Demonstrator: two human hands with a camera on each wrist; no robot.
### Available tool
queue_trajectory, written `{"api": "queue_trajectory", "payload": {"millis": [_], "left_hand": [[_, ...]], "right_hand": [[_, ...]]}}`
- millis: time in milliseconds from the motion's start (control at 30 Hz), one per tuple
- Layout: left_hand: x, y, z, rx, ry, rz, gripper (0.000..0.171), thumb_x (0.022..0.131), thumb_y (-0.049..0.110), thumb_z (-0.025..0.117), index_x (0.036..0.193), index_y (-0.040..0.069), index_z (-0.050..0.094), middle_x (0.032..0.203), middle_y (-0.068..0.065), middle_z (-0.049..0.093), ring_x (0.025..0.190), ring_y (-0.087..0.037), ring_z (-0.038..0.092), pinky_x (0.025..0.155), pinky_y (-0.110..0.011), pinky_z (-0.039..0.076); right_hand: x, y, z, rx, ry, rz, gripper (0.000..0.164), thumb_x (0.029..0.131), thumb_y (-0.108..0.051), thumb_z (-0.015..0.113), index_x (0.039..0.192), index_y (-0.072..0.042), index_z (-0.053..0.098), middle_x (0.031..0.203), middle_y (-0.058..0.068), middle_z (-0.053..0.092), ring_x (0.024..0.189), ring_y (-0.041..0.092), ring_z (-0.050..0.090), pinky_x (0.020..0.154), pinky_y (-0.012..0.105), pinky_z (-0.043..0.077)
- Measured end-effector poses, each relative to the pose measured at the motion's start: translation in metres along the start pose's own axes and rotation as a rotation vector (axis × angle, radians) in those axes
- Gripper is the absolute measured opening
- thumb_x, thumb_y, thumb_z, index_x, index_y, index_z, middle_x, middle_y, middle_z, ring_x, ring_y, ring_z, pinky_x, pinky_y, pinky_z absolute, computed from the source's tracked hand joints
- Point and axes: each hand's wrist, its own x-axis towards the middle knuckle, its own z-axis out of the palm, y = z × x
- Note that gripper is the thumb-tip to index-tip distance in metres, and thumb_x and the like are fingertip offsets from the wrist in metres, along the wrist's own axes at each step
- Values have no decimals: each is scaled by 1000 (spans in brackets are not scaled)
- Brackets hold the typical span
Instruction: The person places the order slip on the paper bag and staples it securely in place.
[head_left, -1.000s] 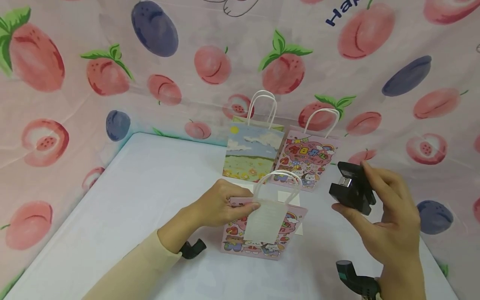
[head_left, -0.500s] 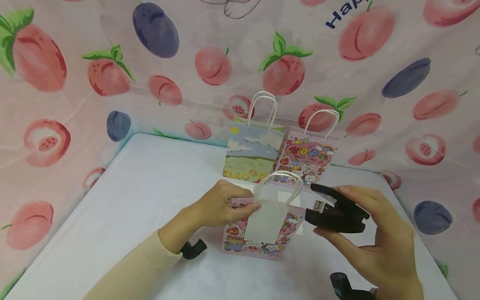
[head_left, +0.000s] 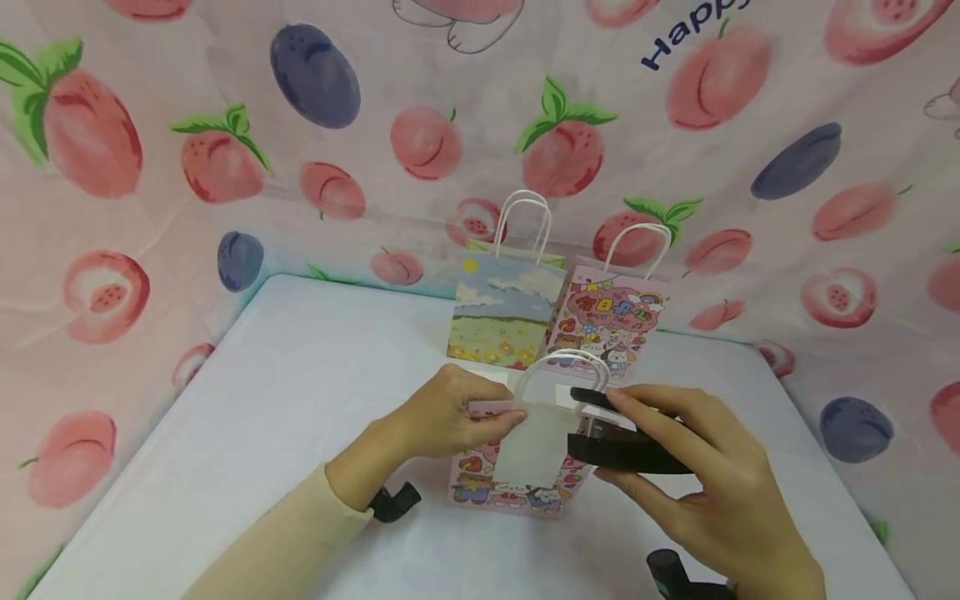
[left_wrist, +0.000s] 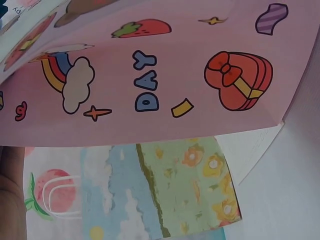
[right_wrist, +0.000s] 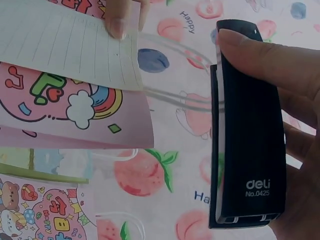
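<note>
My left hand [head_left: 450,412] pinches the top edge of a pink cartoon paper bag [head_left: 474,485] together with a lined white paper slip [head_left: 528,450] lying against its front. The bag's white cord handles [head_left: 558,358] stand up above the grip. In my right hand [head_left: 712,475] is a black stapler [head_left: 630,452], thumb below and fingers on top, its two arms spread apart. It overlaps the bag's upper right side in the head view. In the right wrist view a gap separates the stapler [right_wrist: 252,145] from the slip's edge [right_wrist: 127,60], with the handles reaching towards it.
Behind stand a landscape-printed paper bag [head_left: 506,312] and a second pink cartoon bag [head_left: 611,321]. White paper [head_left: 566,396] lies between them and the held bag. A fruit-print cloth [head_left: 420,67] hangs around the white table [head_left: 337,350].
My right hand has brought the stapler left and slightly down, from beside the bag to its upper right side, turning it more level. My left hand keeps its pinch on bag and slip.
</note>
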Motion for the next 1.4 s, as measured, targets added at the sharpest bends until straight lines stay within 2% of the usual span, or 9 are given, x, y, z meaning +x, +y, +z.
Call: {"api": "queue_trajectory", "payload": {"millis": [167,367,400,500,633,800,1167,1300,1400], "left_hand": [[-1,-1,1,-12,-2,-30,8,95,7,74,88,8,78,73,4,73,56,10,44,49,-12,39],[-1,-2,0,18,5,-8,7,94,7,74,89,9,79,72,5,72,56,10,43,49,-11,37],[-1,-2,-1,20,7,-6,6,94,7,75,89,9,79,72,6,72,56,10,43,49,-11,37],[-1,-2,-1,18,8,-7,6,93,7,75,91,9,79,72,6,73,57,10,45,49,-11,39],[-1,-2,-1,1,5,-20,5,93,7,75,93,8,80,76,4,75,59,10,47,50,-11,40],[-1,-1,-1,-12,-2,-32,6,92,6,75,96,7,80,78,2,76,60,10,48,52,-11,42],[0,-2,-1,16,-2,8,6,94,7,74,91,10,79,73,6,72,60,9,47,54,-10,42],[1,-4,0,31,-3,32,9,95,6,73,87,10,76,71,6,69,61,7,47,55,-10,43],[0,-4,0,38,-2,43,10,95,6,73,85,10,75,71,6,69,62,6,48,56,-10,43]], "right_hand": [[6,-2,-2,-122,-105,-13,56,102,-57,56,129,-10,73,117,8,71,102,19,63,102,15,39],[18,-4,-4,-233,-289,-28,59,103,-60,46,137,-17,68,123,-1,72,106,19,67,94,32,46],[20,-4,-5,-246,-321,-24,59,102,-60,47,138,-18,67,124,-1,71,107,19,67,94,34,47],[25,-4,-5,-293,-395,-34,57,94,-54,71,136,-16,68,125,-1,71,109,20,67,93,37,50],[31,-4,-3,-370,-448,-91,70,70,-37,95,132,-14,69,122,-1,71,106,21,66,88,40,54],[39,-5,-1,-436,-512,-127,74,65,-34,98,131,-15,70,119,-2,71,104,21,65,84,40,54],[60,-13,4,-561,-667,-172,64,70,-37,94,125,-13,71,113,0,70,103,23,68,82,40,53],[67,-17,7,-602,-717,-191,62,70,-38,94,121,-12,71,106,1,69,98,23,67,79,38,51],[74,-19,11,-632,-753,-212,55,71,-35,93,116,-12,72,97,1,67,91,21,63,75,34,46]]}}
